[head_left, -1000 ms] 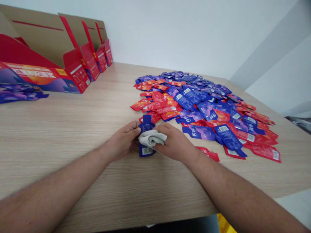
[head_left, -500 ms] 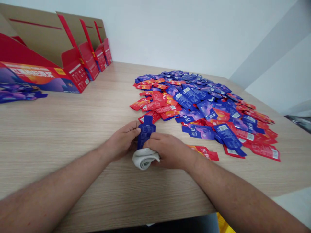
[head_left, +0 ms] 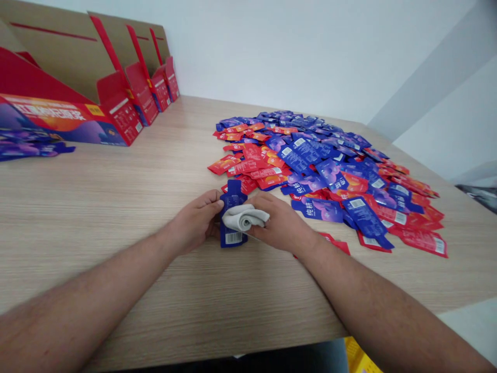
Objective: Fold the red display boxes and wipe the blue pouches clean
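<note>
Head view looks across a long, light wood-grain table (head_left: 97, 217) whose far edge meets a smooth white wall (head_left: 295, 52). A pale grey angled wall panel (head_left: 430, 88) rises beyond the far right corner, and a bright yellow object (head_left: 359, 357) shows just below the near edge.

Along the far left edge stands a row of open cardboard display boxes (head_left: 70, 116) with printed red and purple fronts and tan card lids raised behind them. Their front walls hide whatever lies inside. A low pile of purple sachets (head_left: 27, 147) rests at the left edge, just in front of the nearest box.

Right of centre spreads a wide, loose heap of glossy blue and red foil sachets (head_left: 322, 171), overlapping one another, many with white barcode labels. A single red sachet (head_left: 337, 244) lies at its near side, just beside the right hand (head_left: 279, 225).

Near the middle of the table, a blue foil sachet (head_left: 233, 241) lies flat, its barcode end toward the person. A folded grey-white cloth (head_left: 244, 217) lies across it. The left hand (head_left: 194, 220) is curled, its fingers pinching the sachet's left side, while the right hand's fingers close over the cloth and press it against the sachet.
</note>
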`<state>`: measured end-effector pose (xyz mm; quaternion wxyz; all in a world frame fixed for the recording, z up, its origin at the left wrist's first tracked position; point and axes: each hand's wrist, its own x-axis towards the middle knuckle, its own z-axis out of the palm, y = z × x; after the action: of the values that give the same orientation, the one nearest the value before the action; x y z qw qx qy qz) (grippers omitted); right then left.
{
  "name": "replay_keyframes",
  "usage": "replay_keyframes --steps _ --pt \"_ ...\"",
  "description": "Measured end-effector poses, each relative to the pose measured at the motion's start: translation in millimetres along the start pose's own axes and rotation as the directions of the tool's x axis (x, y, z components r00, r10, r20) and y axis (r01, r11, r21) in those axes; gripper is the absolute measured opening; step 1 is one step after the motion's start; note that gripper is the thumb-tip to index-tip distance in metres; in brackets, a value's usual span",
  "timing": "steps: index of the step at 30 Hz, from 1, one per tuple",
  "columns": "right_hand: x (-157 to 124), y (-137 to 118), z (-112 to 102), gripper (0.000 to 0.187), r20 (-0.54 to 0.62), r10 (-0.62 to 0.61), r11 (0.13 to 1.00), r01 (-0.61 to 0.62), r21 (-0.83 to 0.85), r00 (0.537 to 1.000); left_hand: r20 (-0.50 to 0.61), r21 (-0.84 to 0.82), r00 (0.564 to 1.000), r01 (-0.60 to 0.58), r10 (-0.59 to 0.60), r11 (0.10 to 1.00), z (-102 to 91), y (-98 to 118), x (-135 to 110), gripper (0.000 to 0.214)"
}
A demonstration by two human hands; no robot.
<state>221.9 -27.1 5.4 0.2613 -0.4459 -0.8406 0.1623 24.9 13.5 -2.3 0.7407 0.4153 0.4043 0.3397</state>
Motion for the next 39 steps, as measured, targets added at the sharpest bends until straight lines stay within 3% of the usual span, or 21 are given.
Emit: replay_keyframes --steps 1,5,6,10,11,15,17,20,21,25,27,30,31,35,36,39 --pt "0.1 -0.3 -0.3 0.028 0.011 -0.007 1.0 0.007 0.009 1.0 0.001 -0.001 1.0 0.002 -0.002 1.0 0.0 -0.1 0.0 0.012" --pt "-0.6 -3.4 0.0 0.024 0.264 -0.103 0.994 0.108 -0.005 0.959 0.025 -0.004 1.0 -0.004 0.004 1.0 -0.5 -1.3 0.5 0.008" --pt "-0.6 -3.0 0.0 0.024 0.257 -0.103 0.994 0.109 -0.012 0.961 0.024 -0.003 1.0 -0.006 0.006 1.0 -0.7 -1.4 0.7 0.008" --pt "-0.1 0.6 -0.2 0.027 0.0 -0.002 1.0 0.002 0.003 1.0 -0.007 -0.002 1.0 0.006 -0.006 1.0 -1.3 -0.6 1.6 0.012" --pt "0.0 0.3 -0.1 0.027 0.001 -0.004 1.0 0.004 0.005 1.0 -0.009 -0.002 1.0 0.007 -0.007 1.0 -1.4 -0.5 1.7 0.012" --pt "-0.8 -3.8 1.5 0.026 0.241 -0.113 0.992 0.124 -0.03 0.964 0.018 -0.002 1.0 0.001 -0.001 1.0 -1.4 -0.7 1.5 0.009" --pt "-1.0 -3.3 1.8 0.025 0.19 -0.085 0.994 0.095 -0.044 0.978 0.018 -0.006 1.0 0.002 -0.001 1.0 -1.1 -0.2 1.3 0.009" --pt "-0.9 -1.0 1.7 0.027 -0.013 0.002 1.0 -0.003 -0.024 1.0 0.0 0.007 1.0 0.002 -0.002 1.0 -0.8 0.4 0.9 0.011" --pt "-0.9 -1.0 1.8 0.028 -0.014 0.004 1.0 -0.004 -0.02 1.0 -0.001 0.013 1.0 0.002 -0.002 1.0 -0.9 0.3 0.8 0.011" --pt "-1.3 -3.9 2.6 0.025 0.206 -0.087 0.995 0.094 -0.024 0.975 0.015 0.017 1.0 -0.004 0.003 1.0 -1.4 -1.5 0.9 0.011" --pt "-1.1 -3.6 2.2 0.025 0.155 -0.056 0.997 0.062 -0.037 0.986 0.013 0.014 1.0 -0.006 0.006 1.0 -1.5 -1.3 1.0 0.012" --pt "-0.6 -2.1 1.2 0.026 -0.039 0.051 0.998 -0.052 -0.032 0.998 -0.004 0.019 1.0 0.001 -0.001 1.0 -0.4 0.4 0.3 0.012" --pt "-0.7 -2.3 1.3 0.026 -0.035 0.045 0.999 -0.046 -0.027 0.998 -0.004 0.02 1.0 0.006 -0.006 1.0 0.2 0.9 -0.1 0.012" --pt "-2.0 -3.9 3.2 0.028 0.172 -0.077 0.996 0.084 -0.033 0.982 0.006 0.016 1.0 0.002 -0.002 1.0 1.8 1.3 -1.4 0.009" --pt "-2.1 -3.4 3.4 0.027 0.162 -0.068 0.996 0.076 -0.041 0.984 0.003 0.018 1.0 -0.002 0.001 1.0 1.9 1.2 -1.3 0.008" --pt "-1.5 -0.6 2.8 0.024 -0.022 0.024 0.998 -0.025 -0.056 0.999 -0.017 0.024 1.0 0.0 0.0 1.0 1.5 0.7 -0.5 0.01"
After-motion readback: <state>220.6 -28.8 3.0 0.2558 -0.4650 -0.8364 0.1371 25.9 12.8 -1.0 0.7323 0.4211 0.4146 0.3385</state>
